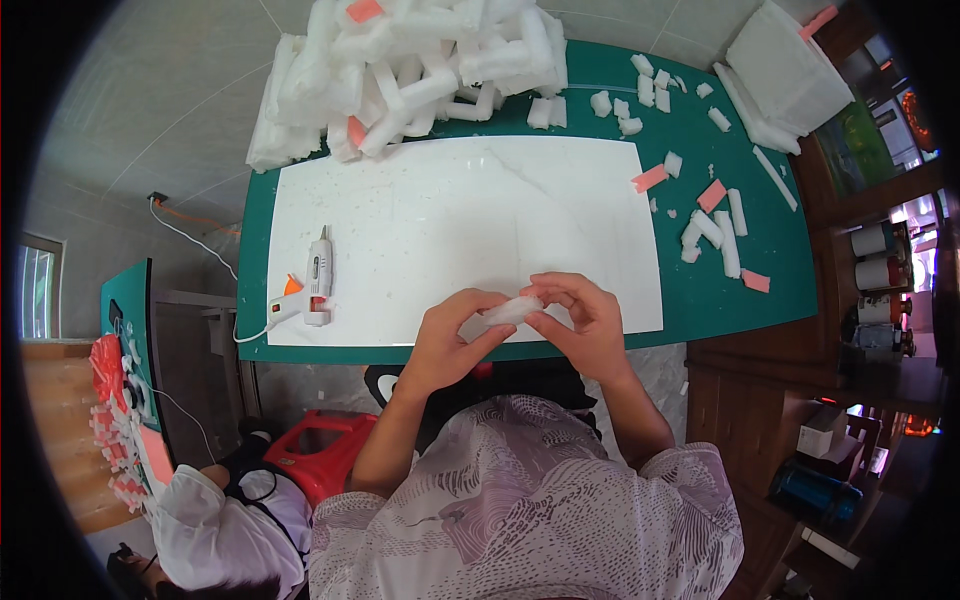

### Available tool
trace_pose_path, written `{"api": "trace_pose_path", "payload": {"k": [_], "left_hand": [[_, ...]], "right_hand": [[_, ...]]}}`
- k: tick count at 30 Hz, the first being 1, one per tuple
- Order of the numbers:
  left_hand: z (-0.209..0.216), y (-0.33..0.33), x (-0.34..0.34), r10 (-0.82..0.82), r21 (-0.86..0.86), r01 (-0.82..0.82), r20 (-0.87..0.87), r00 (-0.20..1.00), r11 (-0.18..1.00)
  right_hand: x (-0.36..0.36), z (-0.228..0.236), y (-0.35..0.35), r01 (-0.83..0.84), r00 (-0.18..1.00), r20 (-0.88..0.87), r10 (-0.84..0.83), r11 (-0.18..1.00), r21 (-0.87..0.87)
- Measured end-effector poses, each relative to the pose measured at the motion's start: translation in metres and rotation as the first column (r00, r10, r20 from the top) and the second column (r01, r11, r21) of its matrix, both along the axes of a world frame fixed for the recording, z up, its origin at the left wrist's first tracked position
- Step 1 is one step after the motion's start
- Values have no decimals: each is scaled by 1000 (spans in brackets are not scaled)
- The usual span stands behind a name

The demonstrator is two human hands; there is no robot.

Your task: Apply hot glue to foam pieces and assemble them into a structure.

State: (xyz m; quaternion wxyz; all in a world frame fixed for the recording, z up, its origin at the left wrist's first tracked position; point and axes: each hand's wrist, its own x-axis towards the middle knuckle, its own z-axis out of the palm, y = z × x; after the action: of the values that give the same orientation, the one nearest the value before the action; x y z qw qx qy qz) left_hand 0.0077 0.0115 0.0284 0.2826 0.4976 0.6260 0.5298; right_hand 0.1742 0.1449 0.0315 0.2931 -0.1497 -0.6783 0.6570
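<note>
A small white foam piece [512, 311] is held up between my two hands, over the near part of a white board [420, 240]. My left hand [455, 335] grips its left end between thumb and fingers. At the other end, the thumb and fingertips of my right hand [580, 320] pinch it. To the left on the board lies a white hot glue gun [318, 270] with an orange trigger, its nozzle toward the far side. Its cord runs off the table's left edge.
White foam blocks [410, 80] are heaped at the far left of the green table [740, 290]. Foam scraps [710, 230] and pink pieces [712, 195] lie at the right, below a large white foam block [785, 65]. Another person [230, 520] sits at lower left by a red stool [320, 450].
</note>
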Motion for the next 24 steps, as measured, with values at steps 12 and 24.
{"api": "trace_pose_path", "payload": {"k": [12,24], "left_hand": [[9,-3,15,158,157,-122,-244,957,980],[10,5,16,12,148,15,-181,983,989]], "right_hand": [[2,-11,5,-93,994,-87,69,947,-309],[7,-1,0,-51,997,46,59,986,-161]]}}
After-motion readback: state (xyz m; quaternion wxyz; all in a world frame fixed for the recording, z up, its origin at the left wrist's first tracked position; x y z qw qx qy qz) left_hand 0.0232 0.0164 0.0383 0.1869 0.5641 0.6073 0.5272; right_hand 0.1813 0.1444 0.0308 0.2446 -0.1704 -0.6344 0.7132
